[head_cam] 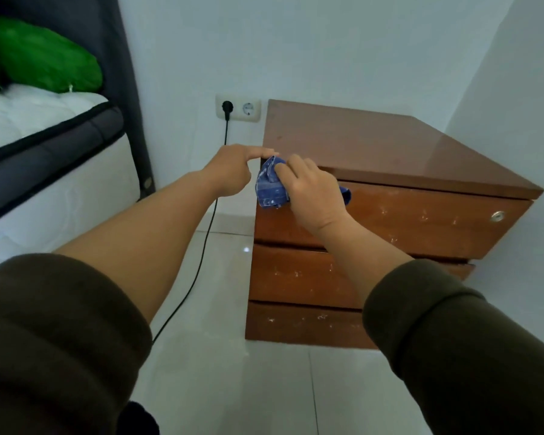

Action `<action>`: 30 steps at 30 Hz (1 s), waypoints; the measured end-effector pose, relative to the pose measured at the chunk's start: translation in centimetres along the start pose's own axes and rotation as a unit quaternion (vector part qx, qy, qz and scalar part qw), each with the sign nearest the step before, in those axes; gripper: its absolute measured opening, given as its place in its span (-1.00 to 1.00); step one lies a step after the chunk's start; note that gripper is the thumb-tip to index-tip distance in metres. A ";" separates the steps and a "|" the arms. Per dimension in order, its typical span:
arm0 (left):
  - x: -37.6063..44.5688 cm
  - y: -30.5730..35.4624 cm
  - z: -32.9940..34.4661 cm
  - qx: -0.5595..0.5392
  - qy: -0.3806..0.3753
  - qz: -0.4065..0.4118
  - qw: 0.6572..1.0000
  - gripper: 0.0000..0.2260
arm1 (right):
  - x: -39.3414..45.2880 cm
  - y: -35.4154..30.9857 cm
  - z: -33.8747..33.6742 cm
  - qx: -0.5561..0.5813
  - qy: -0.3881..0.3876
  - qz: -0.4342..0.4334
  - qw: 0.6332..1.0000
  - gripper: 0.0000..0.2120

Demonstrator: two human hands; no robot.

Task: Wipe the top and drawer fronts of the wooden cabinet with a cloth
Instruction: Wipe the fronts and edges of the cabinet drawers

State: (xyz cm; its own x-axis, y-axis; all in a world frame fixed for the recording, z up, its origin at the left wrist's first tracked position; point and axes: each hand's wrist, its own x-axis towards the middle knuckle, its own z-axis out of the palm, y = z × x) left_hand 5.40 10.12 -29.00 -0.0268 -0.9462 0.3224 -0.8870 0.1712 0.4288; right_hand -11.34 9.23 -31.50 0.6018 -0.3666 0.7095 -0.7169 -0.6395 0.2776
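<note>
Right hand (316, 196) presses a crumpled blue cloth (271, 187) against the brown wooden cabinet's (390, 146) top drawer front (421, 219); left hand (233, 171), fingers extended, touches its corner.

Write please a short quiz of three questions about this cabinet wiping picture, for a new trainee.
1. Which hand holds the blue cloth?
2. True or false: both sockets of the wall outlet have a plug in them.
3. How many drawer fronts show on the wooden cabinet?

Key:
1. The right hand, pressing it on the top drawer front; the left hand touches the cabinet's top corner.
2. False, only the left socket holds the black plug.
3. Three.
</note>
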 end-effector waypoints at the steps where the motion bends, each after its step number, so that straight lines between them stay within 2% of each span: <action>1: 0.0 -0.1 0.2 -0.011 0.005 0.004 1.000 -0.36 | -0.1 0.0 0.6 -0.004 0.002 -0.007 1.000 -0.73; 5: 0.0 -0.3 0.9 -0.045 0.041 0.022 0.998 -0.39 | -1.4 -0.5 2.8 0.015 0.006 -0.022 1.000 -0.76; 8: 0.1 -0.6 1.3 -0.066 0.058 0.019 0.996 -0.39 | -3.7 -1.0 4.7 0.009 -0.028 -0.065 0.997 -0.73; 13: 0.0 -0.5 1.8 -0.090 0.073 0.015 0.993 -0.40 | -7.5 -2.6 7.6 0.002 -0.135 -0.073 0.988 -0.64; 19: 0.0 0.1 2.0 -0.102 0.079 -0.005 0.992 -0.38 | -8.0 -3.4 7.9 -0.017 -0.251 -0.044 0.967 -0.77; 22: -0.1 0.7 1.8 -0.089 0.084 -0.005 0.993 -0.39 | -7.5 -2.6 7.2 0.015 -0.294 -0.017 0.955 -0.70; 24: -0.3 1.2 1.6 -0.067 0.085 -0.002 0.994 -0.40 | -6.9 -1.8 5.5 0.023 -0.266 -0.025 0.963 -0.68; 27: 0.0 1.9 1.5 0.031 0.093 0.009 0.995 -0.46 | -6.1 0.4 2.7 0.002 -0.157 -0.049 0.986 -0.66; 30: 0.5 2.7 2.2 0.124 0.100 0.069 0.985 -0.48 | -4.8 3.1 -0.3 -0.057 -0.084 -0.048 0.994 -0.72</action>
State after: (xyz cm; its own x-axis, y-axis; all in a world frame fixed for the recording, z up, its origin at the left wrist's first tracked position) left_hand 1.96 9.51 -29.47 -0.0858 -0.8410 0.5342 -0.9675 0.1984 0.1569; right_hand -16.54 9.24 -33.92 0.7129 -0.4219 0.5601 -0.6827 -0.6000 0.4170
